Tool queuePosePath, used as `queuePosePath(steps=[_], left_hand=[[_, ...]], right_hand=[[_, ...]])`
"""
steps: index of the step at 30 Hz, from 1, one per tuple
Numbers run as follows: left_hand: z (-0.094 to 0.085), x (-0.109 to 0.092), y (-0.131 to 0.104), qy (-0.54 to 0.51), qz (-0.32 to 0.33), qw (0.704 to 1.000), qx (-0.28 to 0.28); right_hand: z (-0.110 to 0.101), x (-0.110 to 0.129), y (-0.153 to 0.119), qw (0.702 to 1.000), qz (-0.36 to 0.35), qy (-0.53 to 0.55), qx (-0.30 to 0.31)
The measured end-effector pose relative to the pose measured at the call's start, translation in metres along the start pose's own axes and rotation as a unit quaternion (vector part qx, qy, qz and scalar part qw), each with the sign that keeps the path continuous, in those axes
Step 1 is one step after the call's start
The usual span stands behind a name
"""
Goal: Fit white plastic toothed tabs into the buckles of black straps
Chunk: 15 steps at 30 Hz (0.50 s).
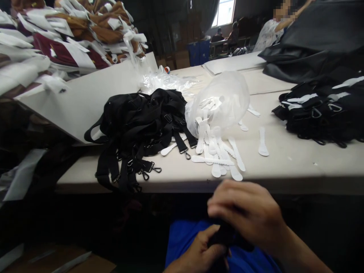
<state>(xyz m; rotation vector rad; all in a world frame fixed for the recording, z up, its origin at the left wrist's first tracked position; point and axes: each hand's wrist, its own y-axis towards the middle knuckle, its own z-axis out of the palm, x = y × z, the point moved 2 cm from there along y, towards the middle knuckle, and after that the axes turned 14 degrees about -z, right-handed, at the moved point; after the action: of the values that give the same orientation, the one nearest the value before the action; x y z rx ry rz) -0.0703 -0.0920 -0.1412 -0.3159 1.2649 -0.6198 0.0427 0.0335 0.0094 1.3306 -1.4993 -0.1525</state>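
Low in front of the table edge, over blue clothing, my left hand point(202, 248) is closed on a black strap point(223, 236). My right hand point(250, 208) lies just above it, fingers curled over the same dark strap and slightly blurred. Whatever is between the right fingertips is hidden. Beyond my hands, a loose pile of white plastic toothed strips point(217, 161) with rounded ends spills from a clear plastic bag point(230, 98). To the left, a heap of black straps point(142, 121) with metal clasps point(186, 154) hangs partly over the table edge.
At the right lies another black strap bundle point(321, 113) with white strips on it. Behind it is a dark sheet of material point(315, 41). A white board point(93, 98) borders the left, with brown and maroon packed goods point(74, 53) piled behind. A person point(269, 36) is at the back right.
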Motion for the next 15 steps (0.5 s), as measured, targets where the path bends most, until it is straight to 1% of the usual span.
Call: queuePosePath(steps=[1, 2, 3, 5, 7, 9, 11, 13, 15], left_hand=[[-0.001, 0.002, 0.002, 0.007, 0.011, 1.000, 0.006], [-0.004, 0.003, 0.004, 0.021, 0.026, 0.999, 0.004], [-0.006, 0.005, 0.005, 0.040, 0.043, 0.998, -0.006], [-0.013, 0.010, 0.007, 0.077, 0.062, 0.994, -0.041], [-0.019, 0.017, 0.009, 0.091, 0.059, 0.992, -0.064], [-0.025, 0.023, 0.011, 0.083, 0.055, 0.992, -0.076], [-0.029, 0.028, 0.012, 0.075, 0.070, 0.992, -0.076], [-0.031, 0.029, 0.013, 0.070, 0.087, 0.991, -0.076], [-0.032, 0.029, 0.014, 0.068, 0.092, 0.990, -0.079]], right_hand=[[0.003, -0.026, 0.006, 0.996, 0.042, -0.070, -0.019], [0.005, -0.053, 0.011, 0.985, 0.087, -0.144, -0.036], [0.006, -0.079, 0.016, 0.970, 0.135, -0.199, -0.036], [0.008, -0.127, 0.028, 0.941, 0.225, -0.252, -0.010], [0.009, -0.163, 0.043, 0.920, 0.284, -0.269, 0.013], [0.011, -0.187, 0.060, 0.904, 0.314, -0.289, 0.012], [0.016, -0.203, 0.076, 0.890, 0.335, -0.309, 0.009], [0.021, -0.213, 0.089, 0.879, 0.354, -0.320, 0.008], [0.025, -0.218, 0.095, 0.873, 0.367, -0.321, 0.000]])
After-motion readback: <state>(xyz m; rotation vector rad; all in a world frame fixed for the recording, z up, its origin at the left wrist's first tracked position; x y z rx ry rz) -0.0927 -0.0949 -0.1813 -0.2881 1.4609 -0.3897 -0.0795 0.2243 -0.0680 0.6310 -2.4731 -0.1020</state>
